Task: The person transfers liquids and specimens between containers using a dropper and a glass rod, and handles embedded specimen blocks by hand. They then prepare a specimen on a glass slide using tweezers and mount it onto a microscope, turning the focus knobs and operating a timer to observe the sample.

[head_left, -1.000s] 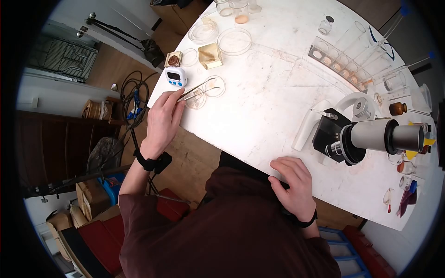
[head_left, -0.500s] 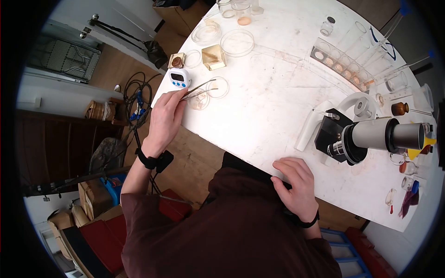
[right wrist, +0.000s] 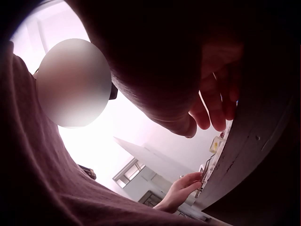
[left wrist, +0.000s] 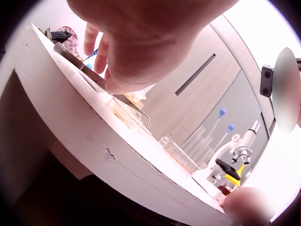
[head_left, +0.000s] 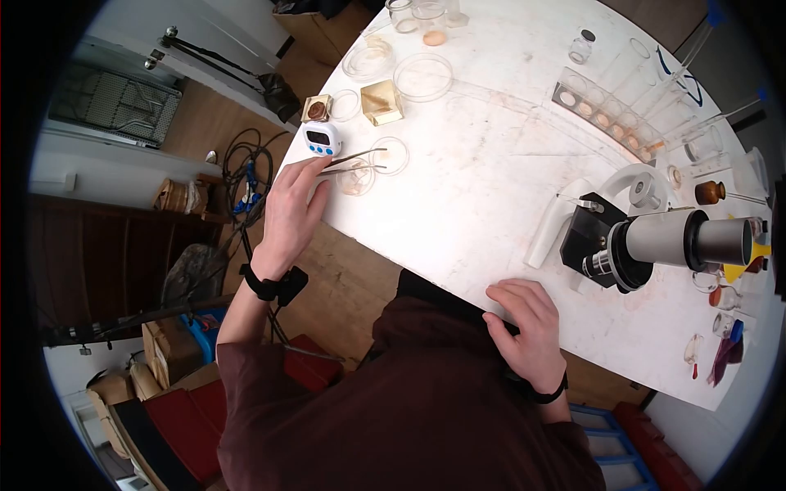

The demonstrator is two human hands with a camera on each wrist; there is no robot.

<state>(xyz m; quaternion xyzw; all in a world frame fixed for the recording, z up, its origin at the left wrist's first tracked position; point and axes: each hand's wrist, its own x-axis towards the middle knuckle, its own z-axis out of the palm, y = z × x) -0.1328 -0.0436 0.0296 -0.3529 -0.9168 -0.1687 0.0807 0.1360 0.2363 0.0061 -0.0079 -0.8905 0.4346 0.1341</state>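
Though near the timer (head_left: 321, 140) and square block (head_left: 381, 102), tweezers (head_left: 358, 155) over dishes (head_left: 396, 160)

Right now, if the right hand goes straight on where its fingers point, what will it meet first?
The right hand would cross bare tabletop, then probably meet the small dish by the tips of the tweezers; its exact line and height are unclear.
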